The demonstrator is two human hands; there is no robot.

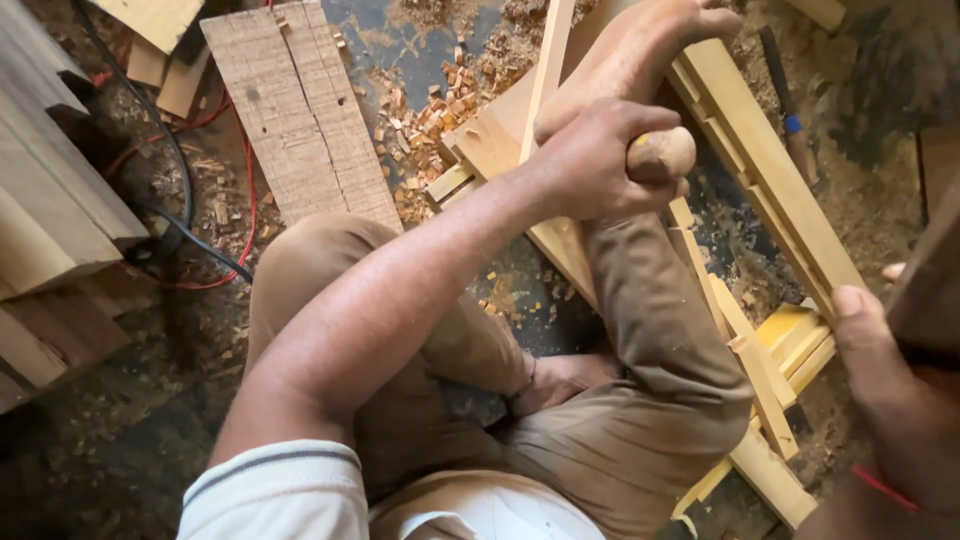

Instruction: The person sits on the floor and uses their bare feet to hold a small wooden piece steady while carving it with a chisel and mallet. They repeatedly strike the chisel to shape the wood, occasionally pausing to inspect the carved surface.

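Our left hand closes around a rounded wooden handle above the wooden frame on the floor. Our right hand grips a dark block at the frame's right edge.

The left hand is closed around a rounded pale wooden tool handle, held over a pale slatted wooden frame lying on the floor. A bare foot rests on the frame. The right hand grips a dark wooden block at the right edge of view. Wood chips and sawdust cover the floor beside a flat reddish plank. Black and red cables run at left.
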